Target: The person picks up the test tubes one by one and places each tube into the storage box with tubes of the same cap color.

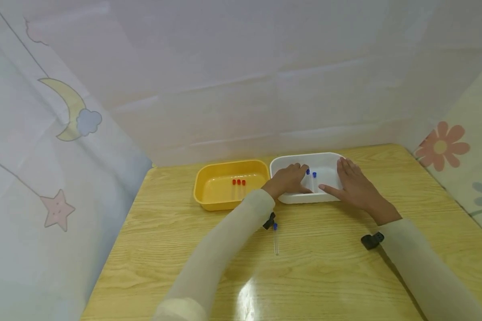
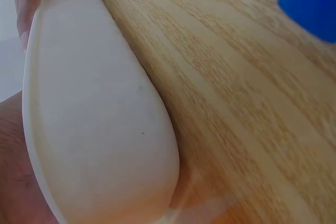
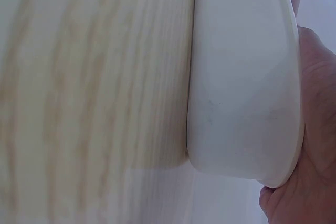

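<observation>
My left hand reaches over the left part of a white plastic tray, thumb and fingers spread apart. Beside its fingertips are the blue cap of one clear tube and a second blue-capped tube, both lying in the tray. The hand partly hides the first tube. At the tray's right end, my right hand rests over the rim, fingers straight and thumb stretched inward. The right wrist view has the tray's outer wall with the hand along its rim.
A yellow tray stands left of the white one, with red-capped tubes in it. On the wooden table, in front of the trays, lies another blue-capped tube close to the left wrist camera. A draped wall rises behind.
</observation>
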The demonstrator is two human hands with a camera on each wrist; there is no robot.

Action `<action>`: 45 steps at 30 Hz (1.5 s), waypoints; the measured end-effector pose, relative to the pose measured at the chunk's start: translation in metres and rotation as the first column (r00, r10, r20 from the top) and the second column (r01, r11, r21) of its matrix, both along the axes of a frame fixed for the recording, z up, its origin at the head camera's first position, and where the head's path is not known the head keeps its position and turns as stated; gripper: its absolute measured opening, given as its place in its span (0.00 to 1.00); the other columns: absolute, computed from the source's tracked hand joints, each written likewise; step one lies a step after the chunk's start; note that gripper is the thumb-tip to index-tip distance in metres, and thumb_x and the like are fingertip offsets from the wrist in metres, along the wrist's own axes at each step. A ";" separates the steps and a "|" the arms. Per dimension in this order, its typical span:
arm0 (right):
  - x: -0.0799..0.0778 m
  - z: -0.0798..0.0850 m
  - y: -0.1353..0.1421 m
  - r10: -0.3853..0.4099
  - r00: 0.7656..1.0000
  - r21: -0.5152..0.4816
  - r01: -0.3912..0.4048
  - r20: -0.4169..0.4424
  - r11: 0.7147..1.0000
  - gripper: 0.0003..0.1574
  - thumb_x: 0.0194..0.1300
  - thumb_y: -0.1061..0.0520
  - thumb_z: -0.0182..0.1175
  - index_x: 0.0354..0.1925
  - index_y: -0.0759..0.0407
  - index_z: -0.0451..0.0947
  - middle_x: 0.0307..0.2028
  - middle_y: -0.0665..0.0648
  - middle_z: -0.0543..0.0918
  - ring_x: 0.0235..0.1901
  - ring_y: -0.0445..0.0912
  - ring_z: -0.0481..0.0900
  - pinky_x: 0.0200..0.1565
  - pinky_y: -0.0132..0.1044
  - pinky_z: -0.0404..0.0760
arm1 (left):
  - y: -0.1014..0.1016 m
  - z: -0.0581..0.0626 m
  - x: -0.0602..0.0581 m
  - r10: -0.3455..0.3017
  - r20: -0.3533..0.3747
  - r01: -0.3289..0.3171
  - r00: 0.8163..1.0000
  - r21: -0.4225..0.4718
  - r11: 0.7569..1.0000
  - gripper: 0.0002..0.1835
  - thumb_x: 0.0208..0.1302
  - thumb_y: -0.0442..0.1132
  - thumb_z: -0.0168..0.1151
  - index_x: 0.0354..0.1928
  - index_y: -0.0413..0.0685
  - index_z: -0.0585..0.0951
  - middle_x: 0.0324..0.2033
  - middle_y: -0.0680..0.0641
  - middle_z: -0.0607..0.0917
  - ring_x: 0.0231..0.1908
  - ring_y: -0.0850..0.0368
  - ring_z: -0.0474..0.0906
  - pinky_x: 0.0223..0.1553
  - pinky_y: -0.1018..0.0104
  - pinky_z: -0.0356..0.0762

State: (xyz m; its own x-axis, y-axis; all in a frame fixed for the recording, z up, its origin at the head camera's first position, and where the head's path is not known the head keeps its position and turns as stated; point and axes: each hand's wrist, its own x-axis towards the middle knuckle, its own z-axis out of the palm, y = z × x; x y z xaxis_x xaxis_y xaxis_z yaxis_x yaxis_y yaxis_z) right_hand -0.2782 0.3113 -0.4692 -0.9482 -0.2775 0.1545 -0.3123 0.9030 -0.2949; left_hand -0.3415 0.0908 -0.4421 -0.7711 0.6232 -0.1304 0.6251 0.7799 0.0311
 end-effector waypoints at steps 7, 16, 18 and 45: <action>0.001 0.004 0.000 0.010 1.000 0.007 -0.009 -0.018 1.000 0.66 0.62 0.26 0.47 0.70 0.76 0.36 0.71 0.73 0.37 0.71 0.63 0.34 0.68 0.56 0.36 | 0.001 -0.004 -0.002 0.000 -0.002 0.000 1.000 0.015 1.000 0.45 0.51 0.70 0.60 0.66 0.55 0.63 0.52 0.52 0.73 0.47 0.61 0.69 0.49 0.65 0.74; 0.003 0.002 -0.001 0.004 1.000 0.001 -0.004 -0.005 1.000 0.66 0.62 0.26 0.47 0.70 0.76 0.36 0.71 0.73 0.38 0.70 0.64 0.35 0.68 0.56 0.36 | 0.004 -0.011 -0.003 -0.004 0.001 0.004 1.000 -0.014 1.000 0.43 0.53 0.69 0.59 0.66 0.55 0.62 0.53 0.52 0.72 0.49 0.60 0.70 0.49 0.65 0.74; 0.003 0.002 0.000 0.002 1.000 -0.001 -0.002 -0.007 1.000 0.66 0.63 0.26 0.47 0.70 0.76 0.36 0.71 0.73 0.37 0.70 0.64 0.35 0.68 0.56 0.36 | 0.005 -0.010 -0.003 -0.006 -0.001 0.006 1.000 -0.017 1.000 0.43 0.53 0.69 0.59 0.67 0.55 0.62 0.53 0.52 0.72 0.49 0.60 0.70 0.48 0.65 0.74; -0.002 -0.002 0.000 0.008 1.000 -0.003 -0.008 -0.023 1.000 0.66 0.62 0.26 0.47 0.70 0.75 0.35 0.71 0.72 0.37 0.71 0.63 0.34 0.67 0.57 0.37 | 0.012 -0.013 -0.007 0.010 -0.035 -0.012 0.999 -0.071 0.997 0.47 0.52 0.71 0.58 0.69 0.54 0.61 0.61 0.49 0.67 0.57 0.58 0.65 0.56 0.64 0.70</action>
State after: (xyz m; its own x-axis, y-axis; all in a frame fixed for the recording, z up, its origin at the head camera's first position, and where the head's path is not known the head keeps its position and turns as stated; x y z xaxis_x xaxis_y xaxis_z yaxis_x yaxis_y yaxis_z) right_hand -0.2799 0.3118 -0.4713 -0.9420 -0.2849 0.1775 -0.3267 0.8993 -0.2906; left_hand -0.3482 0.1027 -0.4547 -0.7827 0.6046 -0.1477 0.6161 0.7863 -0.0461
